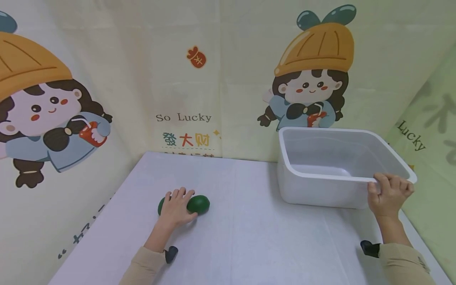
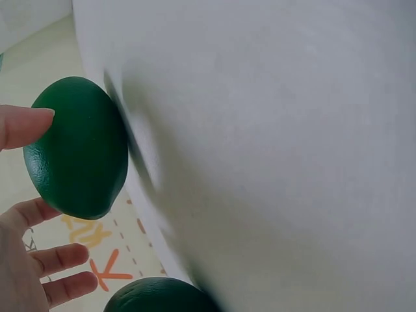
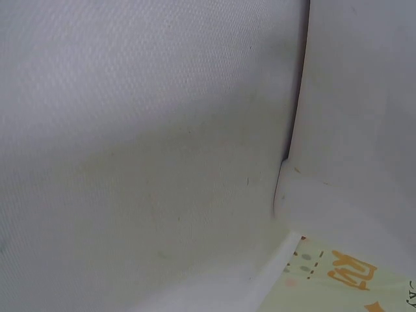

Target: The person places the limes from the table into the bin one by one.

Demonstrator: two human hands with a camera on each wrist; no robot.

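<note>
My left hand reaches over two smooth green limes on the white tabletop. Its thumb and index finger pinch the right lime; in the left wrist view this lime has the thumb on its upper side and the index finger partly behind it. The remaining fingers stretch out over the other lime, mostly covered by the hand; part of it shows at the bottom of the left wrist view. My right hand grips the near rim of a white plastic bin, at its right corner. The right wrist view shows no fingers.
The bin stands upright at the back right of the white table, its open top facing up. A cream cloth printed with cartoon girls and lettering hangs behind the table and along both sides.
</note>
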